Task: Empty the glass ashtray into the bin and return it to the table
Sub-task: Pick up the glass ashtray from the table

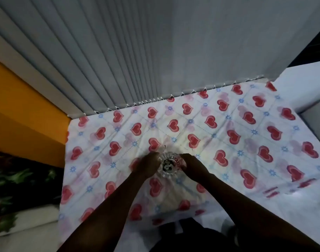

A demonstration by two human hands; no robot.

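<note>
Grey vertical blinds (137,51) hang behind the far edge of the desk (301,190), which is covered by a white cloth printed with red hearts (233,137). Both bare forearms reach in from the near edge. The left hand (146,165) and right hand (191,165) close on opposite sides of the glass ashtray (168,166), which sits around the middle of the desk, a little toward the near edge, with dark ash and butts in its bowl. Each grip seems pressed to the ribbed rim (whether the ashtray is lifted or resting, I cannot tell). The risk I see is tipping: slick cut glass could slide between the fingers, and any tilt would spill ash onto that pale cloth. No bin is in sight.
</note>
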